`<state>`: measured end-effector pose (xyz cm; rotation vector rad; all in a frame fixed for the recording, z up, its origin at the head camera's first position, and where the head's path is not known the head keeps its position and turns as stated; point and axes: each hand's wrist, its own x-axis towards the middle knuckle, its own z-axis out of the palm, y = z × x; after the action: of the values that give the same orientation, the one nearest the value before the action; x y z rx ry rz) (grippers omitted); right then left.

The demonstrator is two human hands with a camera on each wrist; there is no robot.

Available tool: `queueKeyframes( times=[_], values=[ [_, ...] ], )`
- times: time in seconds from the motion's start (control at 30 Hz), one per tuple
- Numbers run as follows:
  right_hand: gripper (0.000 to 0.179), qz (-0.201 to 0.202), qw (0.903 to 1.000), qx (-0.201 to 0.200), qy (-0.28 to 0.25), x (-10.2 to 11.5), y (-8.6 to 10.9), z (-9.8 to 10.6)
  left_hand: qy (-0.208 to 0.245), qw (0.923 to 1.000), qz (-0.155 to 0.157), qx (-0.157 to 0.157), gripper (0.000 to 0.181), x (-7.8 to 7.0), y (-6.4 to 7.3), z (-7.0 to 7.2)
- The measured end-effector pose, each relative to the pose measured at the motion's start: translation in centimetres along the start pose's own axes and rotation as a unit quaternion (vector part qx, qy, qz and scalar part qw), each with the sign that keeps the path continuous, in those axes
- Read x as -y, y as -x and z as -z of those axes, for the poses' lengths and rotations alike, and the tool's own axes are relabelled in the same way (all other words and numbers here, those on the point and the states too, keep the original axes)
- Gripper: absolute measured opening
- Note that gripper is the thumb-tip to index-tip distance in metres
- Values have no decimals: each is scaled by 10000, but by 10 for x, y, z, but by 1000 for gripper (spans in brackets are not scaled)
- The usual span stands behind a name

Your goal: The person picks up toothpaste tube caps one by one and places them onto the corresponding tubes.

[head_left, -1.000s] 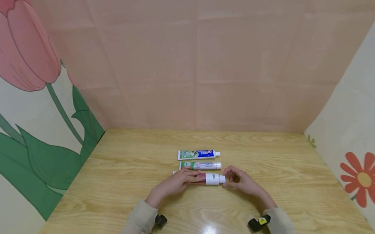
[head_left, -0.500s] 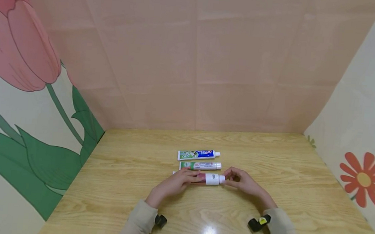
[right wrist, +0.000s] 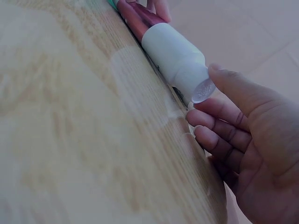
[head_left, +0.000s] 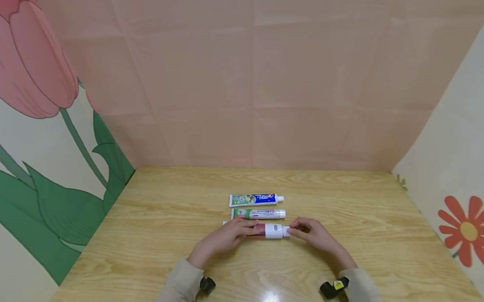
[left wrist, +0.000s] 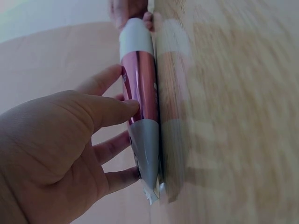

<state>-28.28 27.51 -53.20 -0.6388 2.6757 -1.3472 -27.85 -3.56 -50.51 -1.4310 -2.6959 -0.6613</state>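
Note:
A toothpaste tube (head_left: 273, 231) with a red-purple and white body and a white cap (right wrist: 196, 84) lies on the table, nearest the person. My left hand (head_left: 229, 234) holds its body, the thumb on one side and the fingers on the other in the left wrist view. At the cap end, my right hand (head_left: 313, 235) pinches with thumb and index finger. The right wrist view shows the thumb (right wrist: 233, 84) at the cap's rim and the other fingers curled below it. The left hand covers part of the tube in the head view.
Two more toothpaste tubes lie behind in a row: a green-and-white one (head_left: 262, 214) close by, then a blue-and-green one (head_left: 255, 200) farther back. All caps point right. The wooden table (head_left: 152, 239) ends at a pink backdrop (head_left: 251, 99).
The right thumb and index finger have drawn together onto the cap, and the tube has shifted very slightly left. The left hand and the other tubes have stayed put.

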Motion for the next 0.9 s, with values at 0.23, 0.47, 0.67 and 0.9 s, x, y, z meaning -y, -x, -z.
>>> queueKeyframes(
  times=[0.23, 0.47, 0.67, 0.9],
  values=[
    [15, 26, 9997, 233, 14, 33, 6, 9, -13, 10000, 27, 10, 47, -1, 0, 1],
    [25, 43, 10000, 38, 18, 7, 1, 1, -123, 9999, -91, -71, 46, 0, 0, -1],
    [41, 162, 9987, 207, -445, -11, -1, -1, -23, 9999, -156, -60, 45, -1, -1, 0],
    [43, 602, 9947, 277, -787, -14, -2, -1, -70, 9999, -92, -73, 45, -1, -1, 0]
  ],
)
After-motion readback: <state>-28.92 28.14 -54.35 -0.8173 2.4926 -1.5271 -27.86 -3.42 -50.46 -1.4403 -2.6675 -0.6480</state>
